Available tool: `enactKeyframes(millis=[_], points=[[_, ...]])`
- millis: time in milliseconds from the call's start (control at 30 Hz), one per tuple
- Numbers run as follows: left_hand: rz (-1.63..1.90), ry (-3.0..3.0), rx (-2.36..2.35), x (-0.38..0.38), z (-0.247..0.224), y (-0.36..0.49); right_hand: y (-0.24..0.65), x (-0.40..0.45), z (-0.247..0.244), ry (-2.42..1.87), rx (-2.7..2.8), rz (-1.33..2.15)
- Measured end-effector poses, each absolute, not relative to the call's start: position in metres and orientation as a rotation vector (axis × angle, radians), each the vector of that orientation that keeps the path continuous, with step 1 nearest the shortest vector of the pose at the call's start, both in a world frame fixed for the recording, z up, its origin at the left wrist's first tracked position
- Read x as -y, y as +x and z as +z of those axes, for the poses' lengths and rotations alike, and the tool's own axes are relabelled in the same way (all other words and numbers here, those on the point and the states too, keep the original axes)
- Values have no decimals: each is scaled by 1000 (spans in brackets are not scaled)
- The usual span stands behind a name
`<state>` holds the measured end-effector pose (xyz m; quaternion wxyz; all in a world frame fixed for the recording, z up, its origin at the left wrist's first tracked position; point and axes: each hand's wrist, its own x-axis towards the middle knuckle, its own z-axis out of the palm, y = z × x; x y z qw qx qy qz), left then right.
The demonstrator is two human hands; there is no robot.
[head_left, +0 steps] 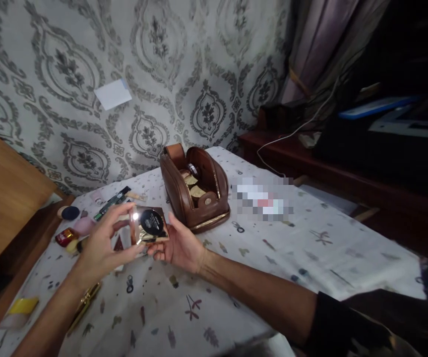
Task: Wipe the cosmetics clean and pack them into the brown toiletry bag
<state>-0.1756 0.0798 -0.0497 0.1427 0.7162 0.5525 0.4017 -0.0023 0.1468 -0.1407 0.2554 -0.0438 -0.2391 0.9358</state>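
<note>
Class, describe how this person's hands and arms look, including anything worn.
The left hand and right hand are ungloved, with no watch or bracelet visible. The left forearm is uncovered as far as it shows. A black sleeve covers the upper part of the right arm, with apparent paler patches low in the picture.

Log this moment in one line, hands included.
left hand: holding case | right hand: at case's edge | bag: open, items inside

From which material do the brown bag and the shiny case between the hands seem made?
Brown bag: apparently leather or imitation leather, judging by its smooth surface with soft sheen.
Shiny case: perhaps metal or metallised plastic; its coppery, mirror-like finish fits both.
</note>
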Motion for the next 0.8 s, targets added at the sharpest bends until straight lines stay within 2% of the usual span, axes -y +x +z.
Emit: enactKeyframes(millis=[167,333,567,800], points=[[1346,2037,-1542,-114,8,-150,-2,-150,-145,-167,690,2538],[1118,2303,-1584,-176,41,-97,-4,-150,-153,-243,719,2549],[405,2455,-1638,-251,35,-47,-7,-152,-157,-336,680,2535],[192,2363,-1767,-286,9,-27,-5,-152,-153,-408,647,2516]])
